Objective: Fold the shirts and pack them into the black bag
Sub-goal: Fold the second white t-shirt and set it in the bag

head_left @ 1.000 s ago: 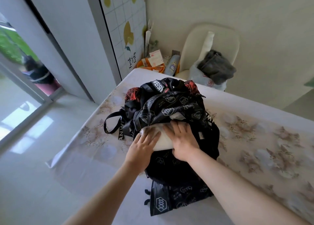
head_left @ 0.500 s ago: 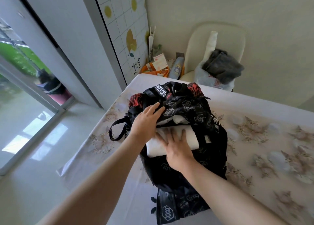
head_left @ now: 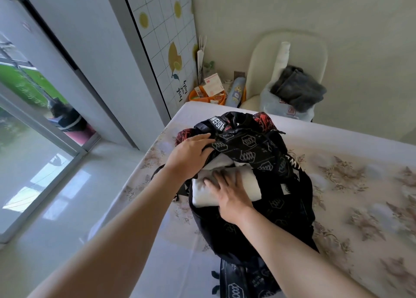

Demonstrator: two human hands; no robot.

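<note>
A black bag (head_left: 258,149) lies on the table (head_left: 351,185), a little left of its middle, with its mouth open toward the near side. A folded white shirt (head_left: 252,185) sits in that mouth. Its far edge is tucked under the bag's top flap, and its near part still shows outside. More white cloth shows just beyond it under the flap.

The left hand (head_left: 189,155) grips the left edge of the flap. The thumb lies on top and the fingers curl under the black cloth, out of sight. The right hand (head_left: 229,195) lies flat on the shirt, palm down, with its fingers (head_left: 215,180) straight and spread wide, pointing far-left toward the opening. Both bare forearms reach in from the near edge.

A strap of the bag hangs over the near edge of the table. The tablecloth is pale with a faded flower print.

Beyond the far end of the table stands a cream chair (head_left: 292,49) with a grey cloth (head_left: 297,88) heaped on a pale bag on its seat. Left of the chair, an orange basket (head_left: 198,96) holds small packets. At far left, a glass door (head_left: 29,167) shows green outside.
</note>
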